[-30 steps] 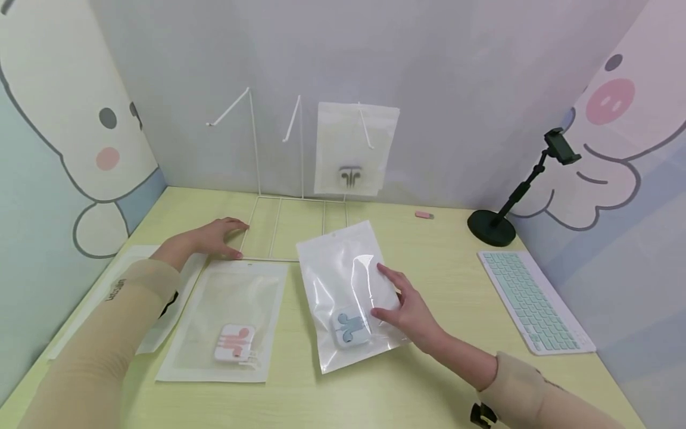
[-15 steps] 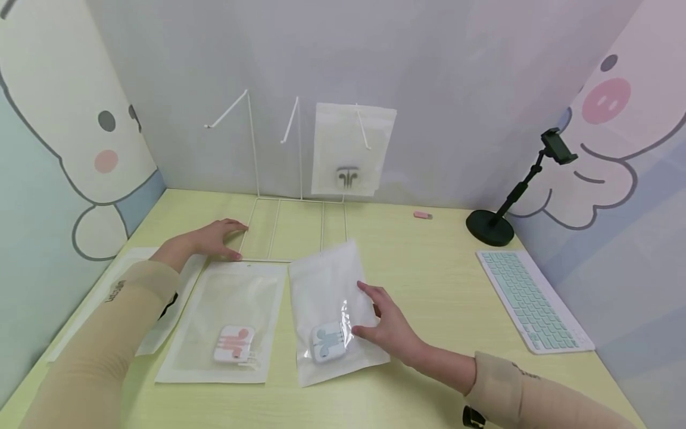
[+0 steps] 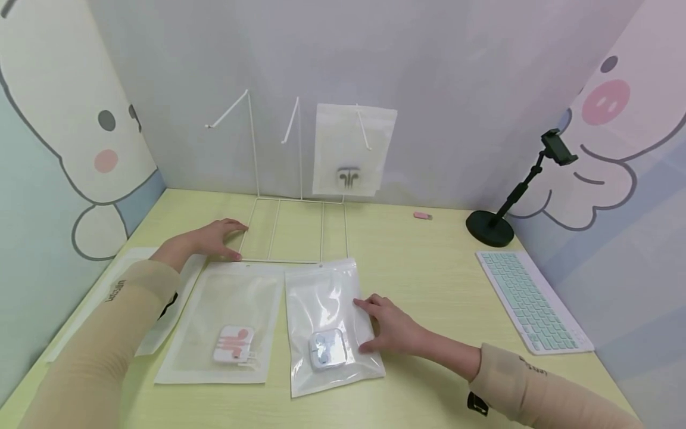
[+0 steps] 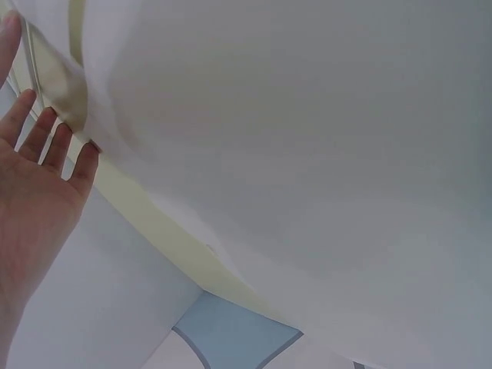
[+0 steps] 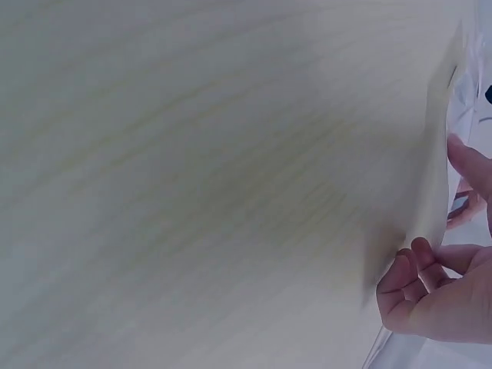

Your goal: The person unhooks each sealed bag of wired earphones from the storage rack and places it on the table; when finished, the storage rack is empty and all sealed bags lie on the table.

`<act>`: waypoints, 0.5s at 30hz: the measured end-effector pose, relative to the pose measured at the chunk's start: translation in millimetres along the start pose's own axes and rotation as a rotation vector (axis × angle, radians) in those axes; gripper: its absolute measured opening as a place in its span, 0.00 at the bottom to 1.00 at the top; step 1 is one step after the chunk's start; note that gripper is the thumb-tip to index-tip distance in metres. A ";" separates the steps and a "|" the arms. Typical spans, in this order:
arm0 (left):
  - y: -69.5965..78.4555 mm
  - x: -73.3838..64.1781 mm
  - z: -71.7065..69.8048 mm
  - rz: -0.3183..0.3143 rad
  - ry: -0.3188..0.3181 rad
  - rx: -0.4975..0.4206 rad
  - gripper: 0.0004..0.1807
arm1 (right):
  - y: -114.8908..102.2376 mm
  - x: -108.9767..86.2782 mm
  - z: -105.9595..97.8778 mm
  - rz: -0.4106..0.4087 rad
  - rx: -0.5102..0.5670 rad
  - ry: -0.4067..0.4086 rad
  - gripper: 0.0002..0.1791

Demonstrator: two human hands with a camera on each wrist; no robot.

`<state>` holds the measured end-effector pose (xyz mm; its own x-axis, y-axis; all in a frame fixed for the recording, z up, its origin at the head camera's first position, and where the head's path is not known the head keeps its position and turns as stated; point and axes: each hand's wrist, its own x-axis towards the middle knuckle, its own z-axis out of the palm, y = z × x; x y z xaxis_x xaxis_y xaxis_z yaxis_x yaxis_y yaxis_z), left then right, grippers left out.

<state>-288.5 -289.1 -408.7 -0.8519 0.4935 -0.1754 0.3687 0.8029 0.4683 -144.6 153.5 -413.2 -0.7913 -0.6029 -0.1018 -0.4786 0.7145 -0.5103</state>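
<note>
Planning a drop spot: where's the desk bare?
Biggest patch: between right bag and keyboard, beyond the right hand, back to the pink stick. Smaller: strip in front of right bag and middle bag. Crowded: left side, white sheet under the left arm, left hand at the rack.

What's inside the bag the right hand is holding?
Inside the bag at the right hand, a small squarish case shows toward the near end. Glare blurs its details, and whatever lies behind it is covered.
</note>
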 end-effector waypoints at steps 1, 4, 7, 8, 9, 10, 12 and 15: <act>-0.2 0.4 0.0 -0.003 -0.002 0.002 0.46 | 0.6 -0.4 0.1 0.000 -0.021 0.001 0.48; -0.2 1.4 -0.3 -0.018 -0.011 0.006 0.46 | 1.4 -1.3 0.8 0.007 -0.075 0.003 0.49; 0.1 1.7 -0.8 -0.026 -0.016 0.019 0.46 | 1.4 -1.5 2.4 0.023 -0.142 0.009 0.50; 0.8 1.3 -1.2 -0.025 -0.016 0.021 0.46 | 1.4 -1.4 3.1 0.031 -0.164 0.009 0.51; 1.4 0.9 -1.5 -0.026 -0.016 0.020 0.46 | 1.1 -1.4 3.7 0.037 -0.184 0.011 0.51; 1.7 0.7 -1.7 -0.029 -0.017 0.018 0.46 | 0.8 -1.2 4.2 0.042 -0.199 0.013 0.51; 3.1 0.0 -2.0 -0.028 -0.016 0.015 0.45 | -0.1 -1.0 4.8 0.050 -0.219 0.017 0.52; 2.9 -0.2 -1.8 -0.038 -0.018 0.009 0.45 | -0.1 -0.3 5.4 0.056 -0.215 0.021 0.51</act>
<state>-287.9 -287.4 -405.8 -0.8585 0.4686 -0.2082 0.3398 0.8240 0.4535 -142.3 151.7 -417.8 -0.8257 -0.5541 -0.1056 -0.5021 0.8073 -0.3102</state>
